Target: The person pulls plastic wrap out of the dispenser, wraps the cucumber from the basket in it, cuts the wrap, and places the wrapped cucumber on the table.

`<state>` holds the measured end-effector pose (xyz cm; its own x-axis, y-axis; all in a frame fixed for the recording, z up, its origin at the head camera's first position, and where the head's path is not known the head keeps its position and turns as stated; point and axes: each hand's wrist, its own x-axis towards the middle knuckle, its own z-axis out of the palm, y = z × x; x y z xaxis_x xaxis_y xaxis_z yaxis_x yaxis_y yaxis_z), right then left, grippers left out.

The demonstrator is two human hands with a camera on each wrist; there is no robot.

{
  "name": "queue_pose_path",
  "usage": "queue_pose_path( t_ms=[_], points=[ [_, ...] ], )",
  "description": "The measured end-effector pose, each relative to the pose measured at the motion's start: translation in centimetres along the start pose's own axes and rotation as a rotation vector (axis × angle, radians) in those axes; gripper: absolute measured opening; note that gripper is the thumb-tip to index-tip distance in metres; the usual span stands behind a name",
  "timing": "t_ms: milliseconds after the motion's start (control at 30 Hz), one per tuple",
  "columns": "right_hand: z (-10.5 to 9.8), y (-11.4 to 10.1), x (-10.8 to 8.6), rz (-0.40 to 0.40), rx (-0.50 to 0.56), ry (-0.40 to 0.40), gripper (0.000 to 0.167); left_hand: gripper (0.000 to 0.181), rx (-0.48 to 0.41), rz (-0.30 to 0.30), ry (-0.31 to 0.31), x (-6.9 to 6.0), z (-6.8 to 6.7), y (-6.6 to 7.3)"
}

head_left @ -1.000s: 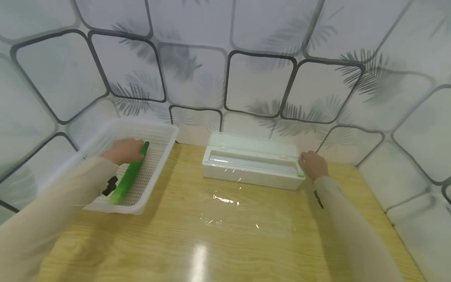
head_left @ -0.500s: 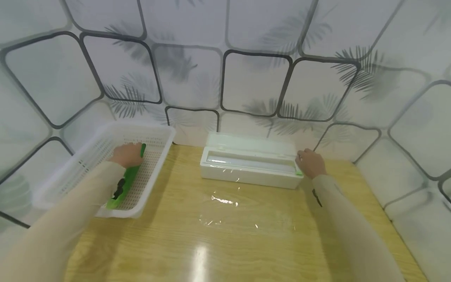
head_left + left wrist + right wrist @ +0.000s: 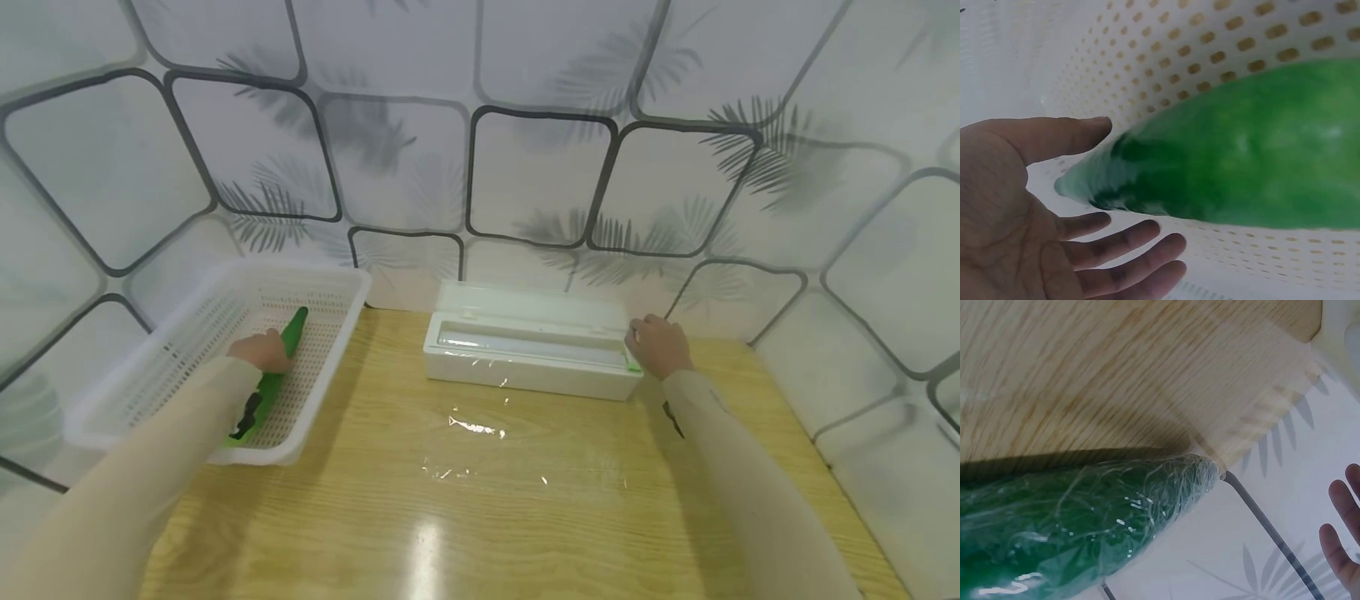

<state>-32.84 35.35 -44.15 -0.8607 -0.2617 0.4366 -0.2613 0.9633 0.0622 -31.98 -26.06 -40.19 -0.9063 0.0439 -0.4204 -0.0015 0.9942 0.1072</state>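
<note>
From my station, the head view puts the cucumber (image 3: 294, 329) between eight and nine o'clock, lying in the white perforated basket (image 3: 262, 456) with its dark narrow end toward one o'clock. My left hand (image 3: 261, 350) is over its middle as seen from above. In the left wrist view the left grip is wide, the thumb on one side of the cucumber and the fingers loosely extended on the other; I can't tell whether any touch it. Just off centre toward half past four sits the cling-film dispenser (image 3: 525, 373), its lid (image 3: 532, 304) raised. The clear film (image 3: 517, 450) spreads over the wooden table (image 3: 360, 542) from the dispenser's front toward six o'clock. My right hand (image 3: 658, 346), between three and four o'clock, is at the dispenser's right end, beside the green slider (image 3: 633, 364); I can't tell whether that grip holds anything. The right wrist view also shows a film-wrapped cucumber (image 3: 1085, 525), its tapered end toward three o'clock, and fingertips at four.
</note>
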Motion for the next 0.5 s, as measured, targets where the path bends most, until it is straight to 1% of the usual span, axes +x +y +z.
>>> queue_pose_path(
  t_ms=[100, 167, 200, 233, 267, 333, 433, 467, 500],
  points=[
    [0.2, 0.0, 0.0, -0.020, -0.019, 0.035, 0.020, 0.053, -0.087, -0.080, -0.059, -1.0, 0.2, 0.3],
    [0.2, 0.0, 0.0, -0.030, -0.029, 0.051, 0.019, 0.045, -0.201, -0.179, -0.089, -1.7, 0.2, 0.7],
    [0.2, -0.1, 0.0, -0.032, -0.032, 0.055, 0.019, 0.042, -0.241, -0.218, -0.095, -2.0, 0.3, 0.9],
    [0.1, -0.1, -0.1, -0.033, -0.033, 0.057, 0.019, 0.041, -0.267, -0.248, -0.103, -2.1, 0.3, 1.0],
    [0.0, -0.2, -0.1, -0.033, -0.033, 0.056, 0.018, 0.041, -0.268, -0.264, -0.112, -2.3, 0.4, 1.0],
    [0.0, -0.3, -0.1, -0.030, -0.032, 0.049, 0.018, 0.042, -0.253, -0.267, -0.132, -2.1, 0.5, 0.8],
    [-0.1, -0.4, 0.0, -0.018, -0.026, 0.029, 0.019, 0.038, -0.156, -0.186, -0.159, -1.2, 0.9, -0.1],
    [-0.1, -0.4, 0.0, -0.013, -0.025, 0.023, 0.019, 0.037, -0.131, -0.156, -0.164, -0.9, 1.0, -0.4],
    [-0.1, -0.4, 0.0, -0.009, -0.026, 0.019, 0.019, 0.036, -0.128, -0.132, -0.167, -0.6, 1.1, -0.8]
  ],
)
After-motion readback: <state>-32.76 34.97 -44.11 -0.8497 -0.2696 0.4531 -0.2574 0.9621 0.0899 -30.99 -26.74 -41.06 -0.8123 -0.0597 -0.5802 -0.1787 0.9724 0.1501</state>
